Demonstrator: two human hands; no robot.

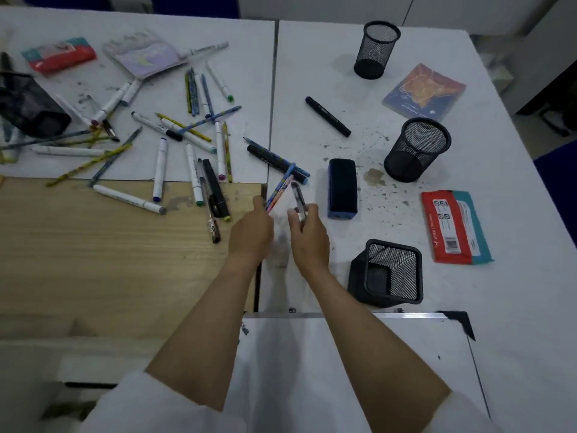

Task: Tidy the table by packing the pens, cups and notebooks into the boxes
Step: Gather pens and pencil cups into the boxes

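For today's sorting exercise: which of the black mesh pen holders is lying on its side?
The mesh holder at the far left edge lies tipped over. The two round ones and the square one stand upright with their mouths up.

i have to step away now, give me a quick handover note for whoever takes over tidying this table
Left hand: holds a colourful patterned pencil.
Right hand: holds a clear-barrelled pen.
Containers: two round black mesh cups and a square black mesh holder stand upright on the right; none visibly holds pens. Another mesh cup lies tipped at far left.
Done: nothing packed that I can see.
Left: the scatter of white markers and pencils on the left, black marker, dark blue eraser block, orange-and-blue notebook, lilac notebook, two red-and-teal packets.
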